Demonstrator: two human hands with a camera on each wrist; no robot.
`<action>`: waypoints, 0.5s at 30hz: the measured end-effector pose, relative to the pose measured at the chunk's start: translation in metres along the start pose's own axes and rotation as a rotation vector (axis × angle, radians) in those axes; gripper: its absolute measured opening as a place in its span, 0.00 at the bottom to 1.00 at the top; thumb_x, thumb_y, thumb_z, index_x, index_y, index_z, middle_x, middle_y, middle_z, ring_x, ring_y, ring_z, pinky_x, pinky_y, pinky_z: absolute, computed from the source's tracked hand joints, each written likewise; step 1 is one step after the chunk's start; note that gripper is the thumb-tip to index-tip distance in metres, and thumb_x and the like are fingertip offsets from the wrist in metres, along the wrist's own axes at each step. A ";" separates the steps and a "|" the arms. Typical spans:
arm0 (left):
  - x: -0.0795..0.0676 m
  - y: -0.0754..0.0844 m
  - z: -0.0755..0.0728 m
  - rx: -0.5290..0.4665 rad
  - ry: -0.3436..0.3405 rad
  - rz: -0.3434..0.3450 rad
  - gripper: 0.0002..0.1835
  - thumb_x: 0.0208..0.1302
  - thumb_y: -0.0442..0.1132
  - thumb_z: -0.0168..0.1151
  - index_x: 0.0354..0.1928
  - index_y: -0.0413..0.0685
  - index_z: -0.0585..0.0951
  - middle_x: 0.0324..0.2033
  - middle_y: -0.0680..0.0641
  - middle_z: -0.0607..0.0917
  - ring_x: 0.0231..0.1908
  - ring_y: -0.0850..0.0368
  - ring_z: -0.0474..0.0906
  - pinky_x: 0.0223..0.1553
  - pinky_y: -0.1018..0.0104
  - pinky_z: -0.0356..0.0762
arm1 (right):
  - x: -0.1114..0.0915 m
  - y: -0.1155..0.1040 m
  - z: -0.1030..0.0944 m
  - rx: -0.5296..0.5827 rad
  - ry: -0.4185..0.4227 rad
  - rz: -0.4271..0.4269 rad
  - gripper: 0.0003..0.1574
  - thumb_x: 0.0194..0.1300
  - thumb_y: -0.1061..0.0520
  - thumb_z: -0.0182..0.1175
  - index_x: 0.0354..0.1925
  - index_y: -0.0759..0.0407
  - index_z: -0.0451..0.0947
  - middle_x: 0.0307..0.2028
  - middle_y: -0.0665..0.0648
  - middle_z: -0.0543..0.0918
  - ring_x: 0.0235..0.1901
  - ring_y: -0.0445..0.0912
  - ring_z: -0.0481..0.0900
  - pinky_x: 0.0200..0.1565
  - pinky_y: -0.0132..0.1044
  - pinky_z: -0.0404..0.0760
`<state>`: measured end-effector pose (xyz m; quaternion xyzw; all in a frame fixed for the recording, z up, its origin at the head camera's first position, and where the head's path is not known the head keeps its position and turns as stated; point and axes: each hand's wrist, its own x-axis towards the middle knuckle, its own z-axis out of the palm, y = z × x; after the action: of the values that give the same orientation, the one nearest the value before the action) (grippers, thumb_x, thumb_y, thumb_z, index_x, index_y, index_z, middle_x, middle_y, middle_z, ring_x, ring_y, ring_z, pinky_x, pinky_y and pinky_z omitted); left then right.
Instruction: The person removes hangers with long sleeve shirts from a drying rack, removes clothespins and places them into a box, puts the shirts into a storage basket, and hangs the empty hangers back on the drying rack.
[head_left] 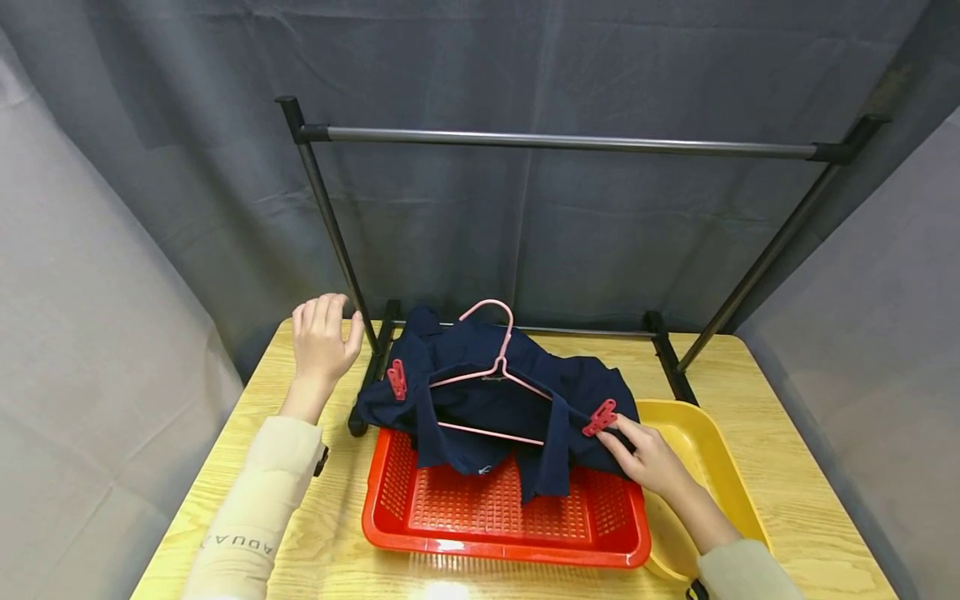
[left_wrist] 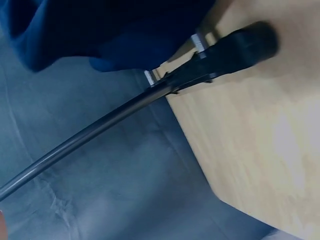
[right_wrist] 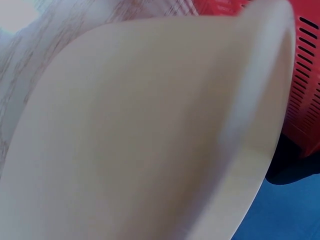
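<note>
A navy collared shirt (head_left: 465,350) lies across the back of a red basket (head_left: 510,557), with a pink hanger (head_left: 498,360) through its neck, the hook standing up. One red clothespin (head_left: 397,380) is on the shirt's left side. A second red clothespin (head_left: 600,417) sits at its right side, and my right hand (head_left: 651,458) pinches that clothespin's near end between thumb and fingers. My left hand (head_left: 324,342) is raised left of the shirt, fingers extended, holding nothing. The left wrist view shows part of the shirt (left_wrist: 115,35); the right hand is out of the right wrist view.
A clothes rack with a metal top bar (head_left: 570,142) and black feet (head_left: 671,367) stands behind the basket on the wooden table (head_left: 795,467). A yellow tray (head_left: 720,475) is right of the basket, under my right forearm. Grey curtains surround the table.
</note>
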<state>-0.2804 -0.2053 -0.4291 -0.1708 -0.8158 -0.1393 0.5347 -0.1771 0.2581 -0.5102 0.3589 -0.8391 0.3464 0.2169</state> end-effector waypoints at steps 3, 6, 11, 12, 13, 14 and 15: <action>-0.014 0.002 -0.003 -0.007 -0.034 0.042 0.14 0.55 0.41 0.51 0.36 0.34 0.75 0.32 0.37 0.78 0.33 0.38 0.72 0.40 0.47 0.66 | 0.000 0.001 -0.001 -0.010 0.007 0.005 0.19 0.47 0.72 0.63 0.39 0.59 0.77 0.37 0.55 0.82 0.36 0.44 0.81 0.47 0.19 0.70; -0.030 0.003 -0.004 -0.009 -0.073 0.075 0.15 0.53 0.41 0.52 0.36 0.34 0.76 0.31 0.37 0.78 0.32 0.39 0.72 0.39 0.47 0.67 | 0.000 0.002 -0.002 -0.021 0.010 0.013 0.18 0.47 0.72 0.63 0.39 0.59 0.77 0.37 0.55 0.82 0.37 0.45 0.81 0.48 0.19 0.69; -0.053 0.007 -0.007 -0.026 -0.137 0.119 0.17 0.50 0.44 0.53 0.35 0.36 0.77 0.31 0.39 0.79 0.32 0.41 0.73 0.39 0.47 0.67 | 0.001 0.001 -0.002 -0.022 0.006 0.023 0.18 0.48 0.72 0.63 0.39 0.60 0.77 0.37 0.55 0.82 0.37 0.45 0.80 0.48 0.19 0.69; -0.057 0.008 -0.007 -0.027 -0.157 0.128 0.17 0.50 0.44 0.53 0.35 0.36 0.77 0.31 0.39 0.79 0.32 0.41 0.73 0.39 0.47 0.67 | 0.001 0.001 -0.002 -0.021 0.004 0.027 0.18 0.48 0.72 0.63 0.39 0.60 0.77 0.37 0.55 0.82 0.36 0.45 0.80 0.48 0.19 0.69; -0.060 0.010 -0.008 -0.028 -0.182 0.136 0.18 0.51 0.45 0.52 0.36 0.37 0.77 0.31 0.40 0.79 0.32 0.41 0.73 0.39 0.47 0.67 | 0.001 0.001 -0.002 -0.022 0.003 0.030 0.18 0.48 0.72 0.63 0.39 0.60 0.77 0.37 0.55 0.82 0.36 0.45 0.80 0.48 0.19 0.69; -0.064 0.011 -0.008 -0.031 -0.205 0.144 0.18 0.52 0.46 0.51 0.36 0.37 0.78 0.32 0.40 0.79 0.32 0.41 0.73 0.39 0.47 0.68 | 0.001 0.002 -0.002 -0.022 0.001 0.033 0.18 0.48 0.72 0.62 0.39 0.60 0.77 0.37 0.55 0.82 0.36 0.45 0.80 0.48 0.19 0.69; -0.067 0.013 -0.008 -0.032 -0.228 0.153 0.18 0.53 0.46 0.50 0.36 0.38 0.78 0.32 0.40 0.79 0.32 0.42 0.73 0.40 0.47 0.68 | 0.001 0.002 -0.002 -0.024 0.000 0.035 0.18 0.48 0.72 0.62 0.40 0.60 0.77 0.38 0.55 0.82 0.37 0.45 0.80 0.48 0.19 0.69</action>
<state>-0.2432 -0.2060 -0.4869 -0.2559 -0.8534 -0.0908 0.4449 -0.1787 0.2600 -0.5090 0.3413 -0.8494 0.3401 0.2152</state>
